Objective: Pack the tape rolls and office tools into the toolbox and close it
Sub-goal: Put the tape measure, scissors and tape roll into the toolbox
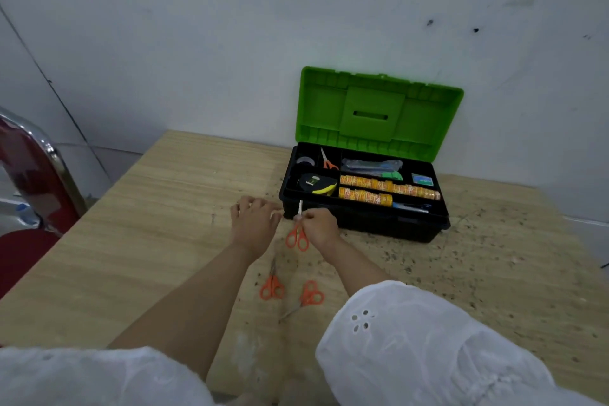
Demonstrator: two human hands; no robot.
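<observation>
Scissors-packing step: right hand (321,227), fingers clamped on orange-handled steel scissors (297,236); left hand (255,222), fingers apart on wooden desk (148,224). Next move, probably: lift into open green-lidded black plastic toolbox (362,222) at 1 o'clock.

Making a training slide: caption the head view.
Right hand pinches orange scissors in front of the open toolbox; left hand spread on the table.

Green-lidded black toolbox (365,221), orange-handled scissors (297,236), yellow-orange patterned tape rolls (389,186), white eyelet sleeve (428,339), wood-grain table (131,241).
</observation>
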